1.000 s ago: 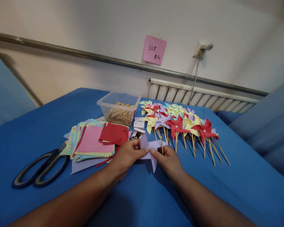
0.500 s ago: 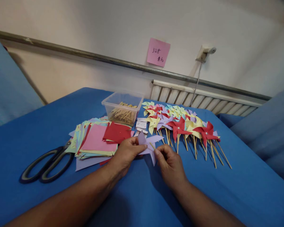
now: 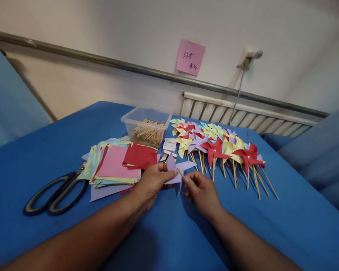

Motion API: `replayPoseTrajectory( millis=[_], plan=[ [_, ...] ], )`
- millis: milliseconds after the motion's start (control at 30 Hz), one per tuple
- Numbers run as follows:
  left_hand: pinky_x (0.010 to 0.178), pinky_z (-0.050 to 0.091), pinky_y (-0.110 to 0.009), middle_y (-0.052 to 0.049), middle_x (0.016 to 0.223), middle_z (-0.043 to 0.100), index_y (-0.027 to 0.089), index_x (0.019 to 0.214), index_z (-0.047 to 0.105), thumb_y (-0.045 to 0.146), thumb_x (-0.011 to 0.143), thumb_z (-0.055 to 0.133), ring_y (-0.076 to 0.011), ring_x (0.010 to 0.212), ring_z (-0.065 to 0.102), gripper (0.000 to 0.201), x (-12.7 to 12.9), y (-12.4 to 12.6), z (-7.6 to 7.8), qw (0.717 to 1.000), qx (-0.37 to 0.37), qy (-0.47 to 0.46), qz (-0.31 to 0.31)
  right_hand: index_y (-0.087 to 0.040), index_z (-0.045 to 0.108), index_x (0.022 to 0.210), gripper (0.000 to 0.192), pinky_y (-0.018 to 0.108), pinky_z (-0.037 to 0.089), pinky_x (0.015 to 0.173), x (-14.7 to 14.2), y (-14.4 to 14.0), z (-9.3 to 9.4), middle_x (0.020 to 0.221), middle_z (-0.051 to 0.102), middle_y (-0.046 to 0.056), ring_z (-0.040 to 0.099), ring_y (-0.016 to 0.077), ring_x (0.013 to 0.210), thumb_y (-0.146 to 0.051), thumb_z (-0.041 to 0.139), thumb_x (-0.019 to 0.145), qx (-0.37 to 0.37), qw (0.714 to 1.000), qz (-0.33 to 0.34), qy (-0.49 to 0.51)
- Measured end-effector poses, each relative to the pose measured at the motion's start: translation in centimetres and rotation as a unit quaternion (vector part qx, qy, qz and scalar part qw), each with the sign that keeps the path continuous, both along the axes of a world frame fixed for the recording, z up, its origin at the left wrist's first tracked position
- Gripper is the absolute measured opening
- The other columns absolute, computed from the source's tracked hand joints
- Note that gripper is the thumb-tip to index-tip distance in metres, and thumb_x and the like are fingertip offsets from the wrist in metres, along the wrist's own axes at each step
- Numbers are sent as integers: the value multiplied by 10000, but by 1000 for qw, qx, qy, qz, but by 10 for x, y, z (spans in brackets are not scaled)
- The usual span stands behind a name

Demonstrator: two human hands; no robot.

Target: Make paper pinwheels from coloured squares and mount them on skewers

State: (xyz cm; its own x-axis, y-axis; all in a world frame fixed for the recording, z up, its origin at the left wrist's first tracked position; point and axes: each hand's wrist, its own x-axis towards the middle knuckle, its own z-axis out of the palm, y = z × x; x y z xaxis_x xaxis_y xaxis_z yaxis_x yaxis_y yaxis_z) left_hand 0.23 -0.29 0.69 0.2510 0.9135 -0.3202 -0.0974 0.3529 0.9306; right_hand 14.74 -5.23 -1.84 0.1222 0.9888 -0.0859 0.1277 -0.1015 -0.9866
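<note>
L hand [image 3: 151,182] pinches the purple pinwheel [image 3: 177,169] just above the blue desk [image 3: 285,222], R hand [image 3: 201,191] grip closed on its wooden stick [image 3: 180,172], btwn paper stack [image 3: 115,167] & finished pinwheels [image 3: 217,145].

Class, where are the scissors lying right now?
In the head view, the scissors lie on the blue cloth at the far left, blades tucked under the paper stack, left of the left hand.
</note>
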Motion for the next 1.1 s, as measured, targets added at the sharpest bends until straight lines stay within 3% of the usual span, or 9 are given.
replayPoseTrajectory(
  millis=[133, 400, 567, 667, 900, 1100],
  plan=[
    [525, 390, -235, 5, 630, 619, 134, 719, 617, 257, 617, 749, -107, 543, 519, 207, -1, 2, 0, 1000, 13, -7, 7, -163, 575, 693, 303, 209, 317, 477, 5, 2, 4, 530, 487, -48, 414, 94, 492, -451, 613, 778, 25, 1000, 7, 7],
    [519, 387, -236, 8, 602, 621, 139, 702, 631, 243, 621, 745, -108, 523, 522, 175, -1, 2, 1, 999, 2, -21, 29, -188, 501, 689, 383, 212, 254, 463, 12, 5, 17, 541, 376, -76, 300, 84, 476, -544, 580, 806, 63, 985, -91, 131],
    [535, 406, -240, 6, 604, 634, 141, 687, 625, 223, 603, 757, -118, 536, 550, 176, 1, -1, -1, 999, 1, -28, 44, -190, 471, 674, 361, 210, 285, 473, 6, 7, 11, 540, 439, -66, 361, 79, 472, -490, 564, 853, 108, 978, -73, 161],
    [542, 413, -245, -3, 619, 652, 140, 712, 629, 226, 599, 759, -128, 542, 570, 192, 2, -1, -3, 997, -2, -52, 50, -196, 503, 756, 281, 208, 330, 502, 2, 5, 9, 577, 522, -57, 433, 82, 495, -445, 576, 864, 129, 973, -65, 182],
    [550, 427, -263, -20, 620, 664, 129, 722, 631, 254, 581, 767, -154, 555, 596, 232, 5, 1, -3, 995, 2, -73, 74, -193, 613, 869, 229, 232, 429, 565, -6, -5, 11, 672, 607, -26, 550, 100, 557, -421, 619, 843, 132, 971, -1, 199],
    [541, 419, -244, 18, 564, 617, 142, 677, 622, 251, 588, 761, -121, 517, 551, 198, 4, 3, 0, 991, 0, -83, 108, -176, 686, 833, 243, 277, 479, 573, -14, -15, 16, 698, 680, 32, 623, 146, 563, -400, 717, 744, 61, 947, 119, 292]
  ],
)
